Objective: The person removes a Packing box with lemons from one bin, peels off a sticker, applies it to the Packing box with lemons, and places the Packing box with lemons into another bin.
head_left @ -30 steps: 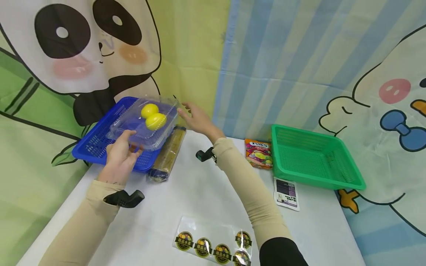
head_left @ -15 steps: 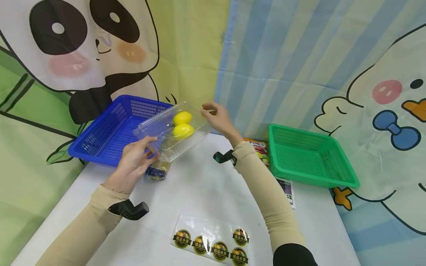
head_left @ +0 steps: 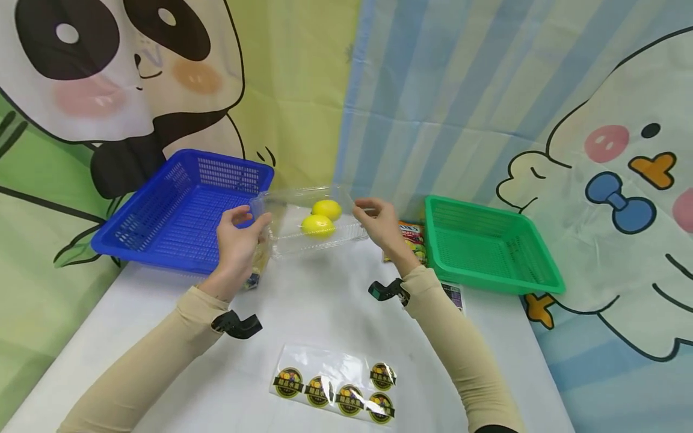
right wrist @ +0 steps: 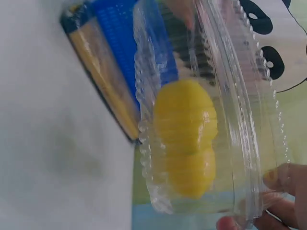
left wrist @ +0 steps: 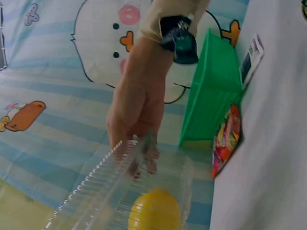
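Observation:
A clear ribbed plastic clamshell box [head_left: 289, 240] hangs over the back middle of the table. Two yellow lemons [head_left: 318, 227] lie inside it, side by side. My left hand [head_left: 237, 243] holds the box's left end between thumb and fingers. At the other end my right hand [head_left: 383, 227] pinches the edge. In the right wrist view, right fingers [right wrist: 283, 196] grip the rim where the box's two halves meet, and both lemons [right wrist: 186, 117] show through the wall. From the left wrist, the right hand [left wrist: 139, 103] appears beyond the box, with one lemon [left wrist: 154, 211] visible.
A blue basket [head_left: 146, 260] stands at the left, with a long gold-brown wrapped pack [right wrist: 98, 67] beside it. To the right are a green basket [head_left: 487, 282], a candy bag [head_left: 412, 240] and a partly hidden printed card [head_left: 453, 296]. A round-sticker sheet [head_left: 330, 361] lies in front.
Both hands have carried the clamshell box with the lemons rightward, from above the blue basket to over the table. The view has turned slightly right.

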A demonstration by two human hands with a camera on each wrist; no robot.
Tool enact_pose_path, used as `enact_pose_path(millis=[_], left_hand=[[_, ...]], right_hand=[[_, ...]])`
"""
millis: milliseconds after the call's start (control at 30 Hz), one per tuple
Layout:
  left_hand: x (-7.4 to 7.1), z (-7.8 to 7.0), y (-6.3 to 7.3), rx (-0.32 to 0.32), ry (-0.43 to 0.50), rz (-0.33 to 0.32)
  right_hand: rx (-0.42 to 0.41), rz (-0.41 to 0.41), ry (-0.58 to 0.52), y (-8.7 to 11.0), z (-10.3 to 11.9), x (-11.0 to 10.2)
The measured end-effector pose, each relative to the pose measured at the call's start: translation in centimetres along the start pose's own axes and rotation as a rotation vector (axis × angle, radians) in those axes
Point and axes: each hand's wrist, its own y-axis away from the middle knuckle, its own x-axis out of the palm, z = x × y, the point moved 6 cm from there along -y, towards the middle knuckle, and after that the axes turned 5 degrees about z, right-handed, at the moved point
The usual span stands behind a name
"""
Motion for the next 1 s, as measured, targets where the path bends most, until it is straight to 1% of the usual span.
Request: enact_pose_path(millis=[67, 100, 167, 233, 333, 400, 567, 700, 833, 1000], left_hand=[[0.5, 0.4, -0.3, 0.051, -0.070, 0.015], [0.8, 0.7, -0.5, 0.070, -0.090, 0.030], [1.3, 1.2, -0.7, 0.091, -0.137, 0.060], [1.7, 1.9, -0.8, 0.096, -0.176, 0.082], [2.1, 2.9, -0.8, 0.077, -0.253, 0.098], [2.4, 3.5, -0.9, 0.065, -0.278, 0.109], [3.2, 4.9, -1.0, 0.080, -0.297, 0.133], [3.6, 5.9, -1.1, 0.091, -0.284, 0.151], [3.7, 6.8, -1.1, 0.077, -0.264, 0.164], [3.8, 7.7, -0.9, 0.062, -0.278, 0.158]], right_hand=[[0.020, -0.054, -0.006, 1.2, -1.0, -0.3], [0.030, -0.084, -0.002, 1.7, -1.4, -0.5], [0.040, -0.143, 0.000, 2.8, -2.1, -0.8], [0.038, -0.184, -0.002, 3.6, -2.7, -1.1], [0.033, -0.229, 0.001, 4.8, -3.4, -1.4], [0.032, -0.250, 0.001, 5.6, -4.0, -1.5], [0.034, -0.290, -0.004, 7.1, -5.5, -1.6], [0.051, -0.300, -0.017, 7.9, -6.8, -1.3], [0.070, -0.312, -0.022, 8.5, -7.8, -1.0], [0.059, -0.339, -0.022, 9.1, -8.7, -0.6]])
